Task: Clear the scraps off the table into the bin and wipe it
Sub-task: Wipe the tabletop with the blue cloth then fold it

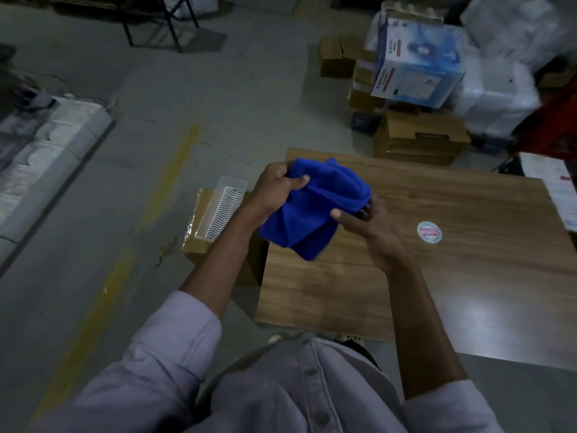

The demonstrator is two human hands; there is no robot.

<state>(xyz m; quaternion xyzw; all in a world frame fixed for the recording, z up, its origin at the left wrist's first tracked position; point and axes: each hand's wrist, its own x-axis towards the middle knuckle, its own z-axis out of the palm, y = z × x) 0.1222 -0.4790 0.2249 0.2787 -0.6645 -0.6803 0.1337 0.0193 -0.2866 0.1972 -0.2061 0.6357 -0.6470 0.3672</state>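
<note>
A bunched blue cloth (pixel 315 207) hangs in the air over the left part of the wooden table (pixel 452 276). My left hand (pixel 276 190) grips its upper left edge, thumb pressed on the fabric. My right hand (pixel 363 218) holds its right side from below, fingers partly hidden behind the cloth. A round white sticker with red print (pixel 430 231) lies on the tabletop to the right of my hands. No bin is visible.
A cardboard box (pixel 199 232) with a clear plastic tray (pixel 224 210) on it stands on the floor left of the table. Stacked cartons (pixel 418 135) and a blue-and-white box (pixel 418 64) crowd the far side. Papers (pixel 559 189) lie at the right edge.
</note>
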